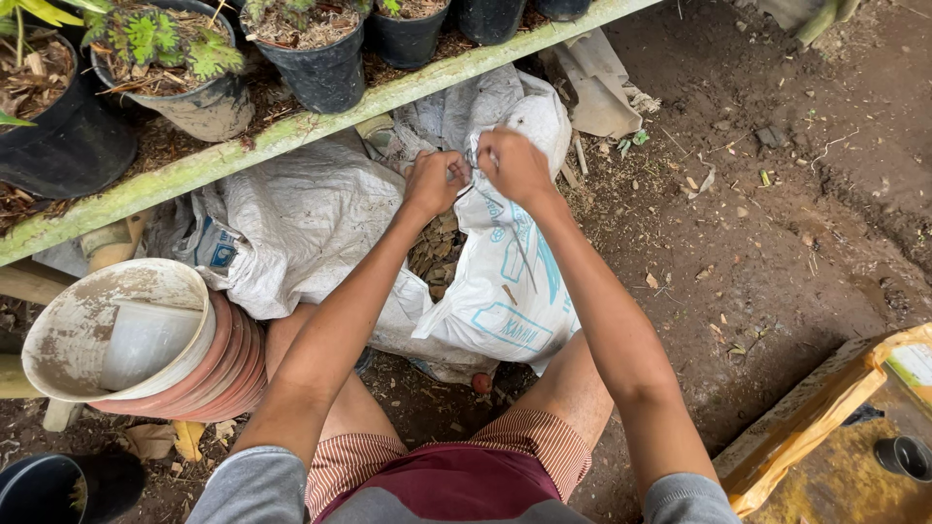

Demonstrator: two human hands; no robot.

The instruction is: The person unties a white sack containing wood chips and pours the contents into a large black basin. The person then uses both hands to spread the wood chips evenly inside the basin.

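Crouched knees below, arms stretched forward. Left hand (434,181) and right hand (513,165) pinched shut on white sack (505,281) mouth, side by side. Sack body hanging toward knees.

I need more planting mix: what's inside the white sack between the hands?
Brown, chip-like dry material shows through the gap in the white woven sack, below the left hand and right hand. How deep it goes is hidden.

Both hands — left hand (434,180), right hand (513,165) — pinch the white sack (505,291) mouth beside stacked pots (146,340).
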